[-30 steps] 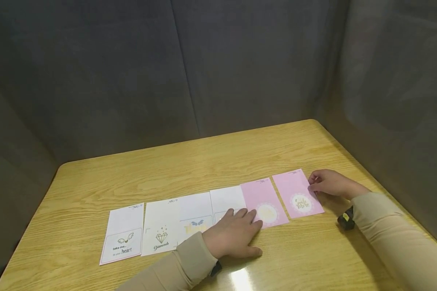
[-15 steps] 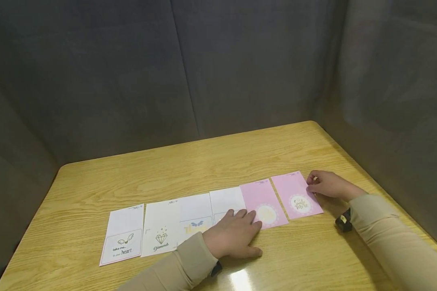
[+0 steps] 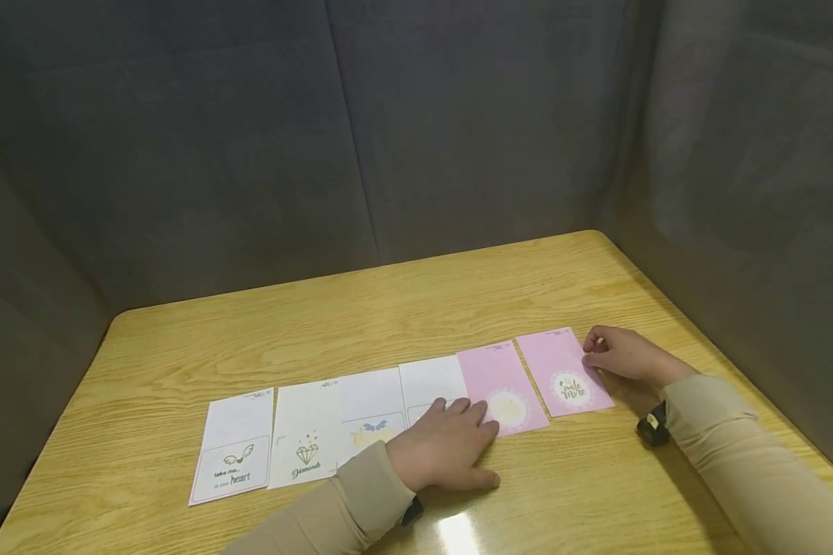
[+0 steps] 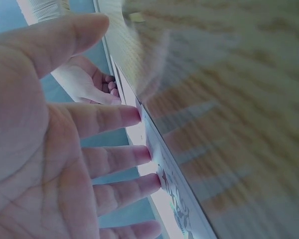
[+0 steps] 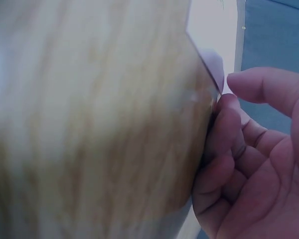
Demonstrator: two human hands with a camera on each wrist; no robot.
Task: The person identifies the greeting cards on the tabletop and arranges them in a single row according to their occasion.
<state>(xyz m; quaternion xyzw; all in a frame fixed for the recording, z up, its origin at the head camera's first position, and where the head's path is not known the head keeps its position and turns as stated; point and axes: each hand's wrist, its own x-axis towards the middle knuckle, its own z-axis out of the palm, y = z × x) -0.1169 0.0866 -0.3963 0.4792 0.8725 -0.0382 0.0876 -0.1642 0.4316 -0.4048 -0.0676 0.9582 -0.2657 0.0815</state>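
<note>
In the head view, my left hand lies flat with fingers spread. Its fingertips rest at the lower part of a white card and the edge of a pink card. On the far right is a second pink card, printed "Smile More" in a white round. My right hand pinches its right edge between thumb and forefinger, the other fingers curled under, as the right wrist view also shows at the card's corner. A narrow strip of wood shows between the two pink cards.
Further left in the same row lie a winged "thank"-style card, partly hidden by the left sleeve, a cream "Diamonds" card and a "take me" heart card. The wooden table is enclosed by grey curtains.
My right hand has slid the rightmost pink card slightly left, so the strip between the pink cards is a little narrower. The left hand has stayed in place.
</note>
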